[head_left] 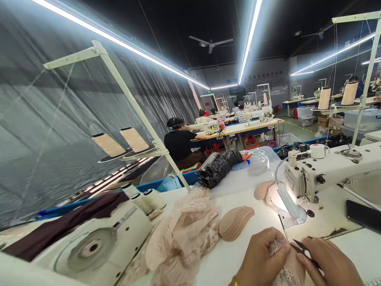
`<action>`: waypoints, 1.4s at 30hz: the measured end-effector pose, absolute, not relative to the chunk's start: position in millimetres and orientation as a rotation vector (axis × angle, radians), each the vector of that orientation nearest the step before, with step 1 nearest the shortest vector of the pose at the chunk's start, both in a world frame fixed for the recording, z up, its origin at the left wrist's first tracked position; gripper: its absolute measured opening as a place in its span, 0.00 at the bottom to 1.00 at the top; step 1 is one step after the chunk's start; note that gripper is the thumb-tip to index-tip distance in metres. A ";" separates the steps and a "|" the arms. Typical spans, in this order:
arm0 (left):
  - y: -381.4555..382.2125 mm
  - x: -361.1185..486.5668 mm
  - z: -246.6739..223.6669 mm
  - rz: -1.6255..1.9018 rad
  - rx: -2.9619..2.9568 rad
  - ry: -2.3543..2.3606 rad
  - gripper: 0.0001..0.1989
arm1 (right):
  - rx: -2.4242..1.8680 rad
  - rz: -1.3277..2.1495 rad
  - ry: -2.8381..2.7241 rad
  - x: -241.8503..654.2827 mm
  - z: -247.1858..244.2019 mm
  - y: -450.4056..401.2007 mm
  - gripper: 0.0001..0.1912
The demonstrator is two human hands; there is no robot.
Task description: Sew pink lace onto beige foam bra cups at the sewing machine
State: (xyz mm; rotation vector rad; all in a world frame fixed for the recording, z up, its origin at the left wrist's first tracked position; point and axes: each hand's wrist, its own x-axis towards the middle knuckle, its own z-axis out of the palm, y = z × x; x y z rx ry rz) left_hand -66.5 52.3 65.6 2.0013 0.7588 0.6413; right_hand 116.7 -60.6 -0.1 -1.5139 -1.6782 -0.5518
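At the front right of the table, my left hand is closed on a beige lace piece that looks like a bra cup, pinching its edge between thumb and fingers. My right hand grips dark thread snips, whose blades point left at the lace beside my left fingertips. Just beyond my hands, more beige lace lies under the lit needle area of a white sewing machine. To the left rest a fanned stack of beige foam cups and a loose heap of beige lace.
A black phone lies right of the machine. Behind stand a black plastic-wrapped bundle and a clear plastic lid. Thread cones on a stand and another machine body occupy the left. A person sits ahead.
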 end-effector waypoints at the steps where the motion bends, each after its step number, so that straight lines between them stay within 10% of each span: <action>1: 51.8 -66.2 66.0 0.636 1.987 0.761 0.04 | -1.513 -0.580 -1.695 116.8 1.9 -60.6 0.13; 34: 49.8 -63.9 64.2 0.584 1.876 0.800 0.03 | -1.389 -0.720 -1.933 121.7 7.5 -58.6 0.11; 42: 47.4 -63.7 63.7 0.553 1.913 0.772 0.04 | -1.414 -0.317 -1.729 121.4 0.5 -60.1 0.06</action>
